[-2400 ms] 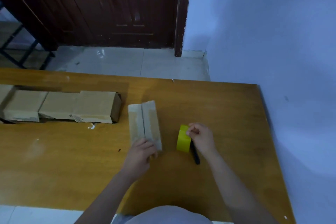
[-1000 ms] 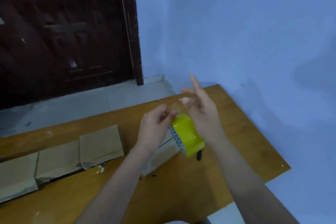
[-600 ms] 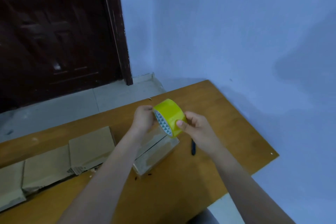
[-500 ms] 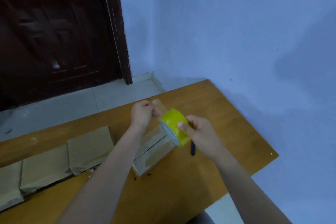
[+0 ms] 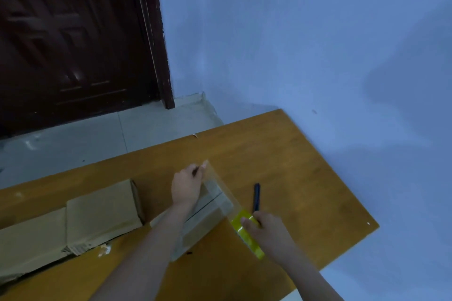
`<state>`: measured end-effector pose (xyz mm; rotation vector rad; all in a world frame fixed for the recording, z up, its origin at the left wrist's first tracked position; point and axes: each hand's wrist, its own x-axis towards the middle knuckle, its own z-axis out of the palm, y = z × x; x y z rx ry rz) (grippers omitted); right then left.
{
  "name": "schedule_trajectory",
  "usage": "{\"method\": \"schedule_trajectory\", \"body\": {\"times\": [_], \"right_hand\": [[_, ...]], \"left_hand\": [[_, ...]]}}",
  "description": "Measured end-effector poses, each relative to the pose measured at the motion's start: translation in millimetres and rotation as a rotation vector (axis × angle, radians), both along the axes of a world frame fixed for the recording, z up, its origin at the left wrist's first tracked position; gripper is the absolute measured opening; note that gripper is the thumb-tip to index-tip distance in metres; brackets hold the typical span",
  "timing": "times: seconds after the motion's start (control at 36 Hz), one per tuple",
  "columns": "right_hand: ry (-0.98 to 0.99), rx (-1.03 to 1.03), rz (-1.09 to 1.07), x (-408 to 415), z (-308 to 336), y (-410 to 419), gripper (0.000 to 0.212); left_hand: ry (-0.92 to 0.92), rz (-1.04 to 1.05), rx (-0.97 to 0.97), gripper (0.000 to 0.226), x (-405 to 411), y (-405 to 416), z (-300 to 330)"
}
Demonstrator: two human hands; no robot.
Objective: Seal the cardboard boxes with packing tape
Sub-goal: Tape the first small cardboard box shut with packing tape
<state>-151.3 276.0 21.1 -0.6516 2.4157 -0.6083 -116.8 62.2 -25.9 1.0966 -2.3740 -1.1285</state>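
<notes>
A plain indoor room is showing here. A table (image 5: 305, 154) is standing by a wall (image 5: 318, 32), door (image 5: 73, 44) and floor (image 5: 97, 139).

Dark pen (image 5: 256, 197) on wooden table (image 5: 305, 178)

Yellow roll of packing tape (image 5: 247, 233): lowered from chest height to the wooden tabletop's near right, gripped by the right hand (image 5: 265, 234). Clear strip of pulled tape (image 5: 221, 192): lengthened, now stretched over the small cardboard box (image 5: 203, 217). Left hand (image 5: 187, 187): moved away from the roll (pinching the strip's free end) to the box's far end.
</notes>
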Motion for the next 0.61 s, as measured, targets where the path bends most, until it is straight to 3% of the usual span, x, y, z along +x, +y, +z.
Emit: {"method": "schedule_trajectory", "body": {"times": [0.5,0.61], "right_hand": [[-0.055,0.003,-0.036,-16,-19,-11,0.042],[-0.089,0.086,-0.009,-16,-36,-14,0.040]], "left_hand": [[-0.053,0.062,0.062,0.044,-10,-15,-25],[-0.144,0.059,0.109,0.042,-13,-16,-25]]}}
